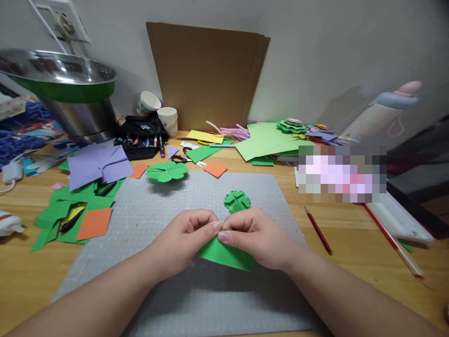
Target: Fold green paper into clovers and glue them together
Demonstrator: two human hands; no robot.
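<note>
My left hand (185,236) and my right hand (254,236) meet over a grey cutting mat (147,210), both pinching a folded piece of green paper (224,255) between thumbs and fingertips. The paper hangs below the fingers as a flat wedge. Just beyond my right hand lies a small folded green paper flower (237,201). A larger green folded flower (166,172) rests at the mat's far left edge.
Green, purple and orange paper scraps (91,187) cover the left of the wooden table (351,243). Scissors (179,158), a pen pouch (140,135), two paper cups (167,120), a steel bowl (59,75), cardboard sheets (206,75), light green paper (266,140) and a red pencil (318,230) lie around.
</note>
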